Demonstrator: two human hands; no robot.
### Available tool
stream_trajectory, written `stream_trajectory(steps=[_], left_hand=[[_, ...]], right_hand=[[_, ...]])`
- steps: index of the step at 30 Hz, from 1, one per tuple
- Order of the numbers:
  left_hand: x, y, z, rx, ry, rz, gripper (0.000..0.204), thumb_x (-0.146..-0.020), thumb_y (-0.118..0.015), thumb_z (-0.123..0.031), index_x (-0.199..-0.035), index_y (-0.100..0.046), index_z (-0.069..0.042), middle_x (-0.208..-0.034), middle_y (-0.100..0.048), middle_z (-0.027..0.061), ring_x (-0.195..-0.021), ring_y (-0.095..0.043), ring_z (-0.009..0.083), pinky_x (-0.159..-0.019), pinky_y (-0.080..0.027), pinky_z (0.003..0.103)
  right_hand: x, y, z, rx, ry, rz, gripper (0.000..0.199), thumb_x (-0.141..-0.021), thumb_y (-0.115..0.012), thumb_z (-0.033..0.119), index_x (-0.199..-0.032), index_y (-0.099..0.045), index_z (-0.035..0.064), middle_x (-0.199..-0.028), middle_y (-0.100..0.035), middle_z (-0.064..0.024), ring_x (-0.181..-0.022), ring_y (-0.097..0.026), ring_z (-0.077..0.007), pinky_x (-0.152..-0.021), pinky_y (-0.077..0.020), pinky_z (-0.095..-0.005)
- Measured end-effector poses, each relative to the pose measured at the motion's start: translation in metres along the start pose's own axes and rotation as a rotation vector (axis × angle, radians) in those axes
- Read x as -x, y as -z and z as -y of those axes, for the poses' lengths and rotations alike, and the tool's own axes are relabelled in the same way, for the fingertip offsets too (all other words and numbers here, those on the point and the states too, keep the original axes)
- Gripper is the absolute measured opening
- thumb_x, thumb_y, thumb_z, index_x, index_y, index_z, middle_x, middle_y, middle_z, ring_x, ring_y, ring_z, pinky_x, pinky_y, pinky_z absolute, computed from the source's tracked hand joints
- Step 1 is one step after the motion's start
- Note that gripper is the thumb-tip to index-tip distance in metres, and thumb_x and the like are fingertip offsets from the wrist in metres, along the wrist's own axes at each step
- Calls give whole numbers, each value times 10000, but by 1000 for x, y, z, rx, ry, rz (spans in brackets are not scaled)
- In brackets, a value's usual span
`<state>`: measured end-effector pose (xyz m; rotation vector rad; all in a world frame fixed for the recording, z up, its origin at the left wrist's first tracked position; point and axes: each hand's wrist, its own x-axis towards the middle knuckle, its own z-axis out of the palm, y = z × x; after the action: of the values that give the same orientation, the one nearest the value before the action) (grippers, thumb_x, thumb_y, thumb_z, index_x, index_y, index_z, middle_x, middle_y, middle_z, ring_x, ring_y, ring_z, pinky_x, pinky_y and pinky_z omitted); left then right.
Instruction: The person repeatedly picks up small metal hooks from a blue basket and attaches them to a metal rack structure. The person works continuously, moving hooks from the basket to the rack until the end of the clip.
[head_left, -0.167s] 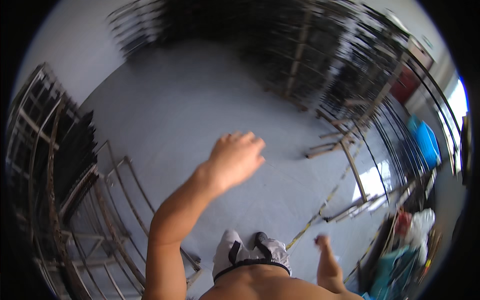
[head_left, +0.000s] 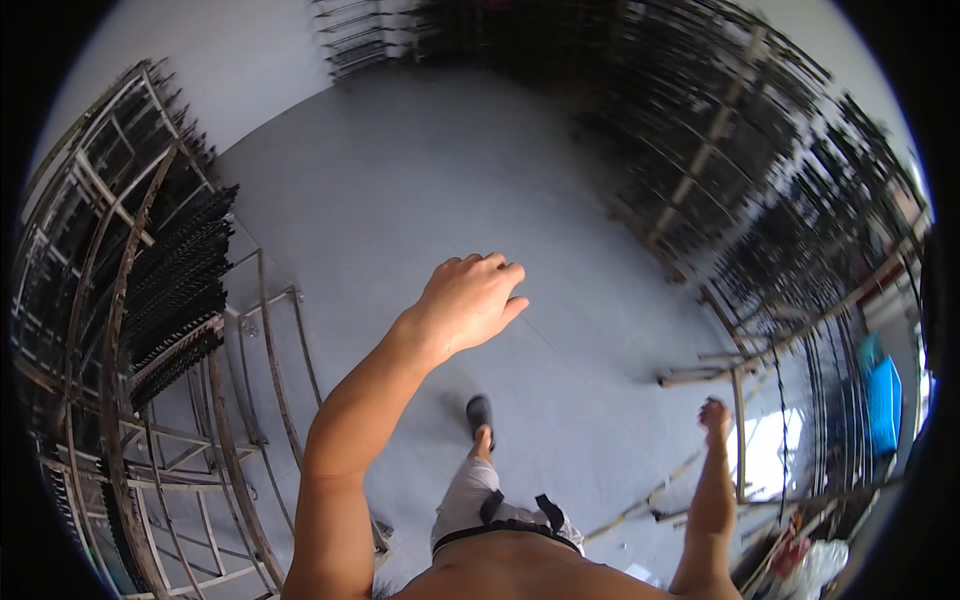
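Observation:
My left hand [head_left: 468, 302] is held out in front of me above the grey floor [head_left: 400, 180], back upward. Its fingers are loosely bent and the thumb stands apart from them; nothing shows in it. Low on the right, my right hand [head_left: 715, 416] hangs at the end of a lowered arm. Its fingers look curled in, with no object visible there. The nearest thing to it is a metal frame with an upright post [head_left: 739, 440]. Neither hand appears to touch anything. One foot in a dark shoe [head_left: 480, 415] is stretched forward below me.
Metal racks [head_left: 120, 270] with rows of dark parts [head_left: 185, 300] line the left side. A tall loaded rack [head_left: 700, 160] stands at the far right, its feet [head_left: 700, 376] reaching onto the floor. Beyond the bars at right are a blue container [head_left: 883, 405] and a white plastic bag [head_left: 815, 568].
The view has swung left, so the racks sit farther right. My right arm has come farther forward into view. One leg has stepped ahead. My left hand stays out in front.

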<state>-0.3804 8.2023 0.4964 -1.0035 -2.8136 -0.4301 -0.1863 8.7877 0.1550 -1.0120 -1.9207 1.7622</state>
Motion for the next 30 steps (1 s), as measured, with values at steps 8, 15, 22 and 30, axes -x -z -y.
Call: stream_trajectory(steps=[8,15,22,30], left_hand=[[-172,10,178,-30,5,-336,137,-793,-650,-170,-768,-590,-50,-750,-594,70,-652,-583,239,-580,-469,354],[-352,-20,351,31,-56,-717,115,-781,-654,-130,-715,-581,-70,-667,-568,38,-568,-544,201,-523,-433,333],[-289,-307,598,460,1059,-79,250,-861,-536,-304,-881,-619,-69,-856,-657,119,-812,-627,282,-723,-492,384],[-214,-430,653,1072,1914,201,251,-872,-490,-269,-954,-618,-69,-891,-648,96,-789,-612,236,-680,-489,353]], right_hand=[[-166,-212,9,-333,-414,695,243,-900,-477,208,-1038,-599,49,-773,-621,-92,-612,-602,-187,-496,-493,-297],[-83,-369,-71,535,-996,601,156,-806,-512,146,-687,-583,73,-617,-571,-62,-564,-574,-172,-483,-478,-296],[-296,-619,-4,811,-911,804,180,-820,-482,153,-687,-581,82,-597,-556,-61,-522,-542,-160,-433,-441,-305],[-544,-1000,357,272,110,633,159,-862,-506,127,-823,-589,-3,-677,-591,-65,-554,-550,-125,-460,-449,-263]])
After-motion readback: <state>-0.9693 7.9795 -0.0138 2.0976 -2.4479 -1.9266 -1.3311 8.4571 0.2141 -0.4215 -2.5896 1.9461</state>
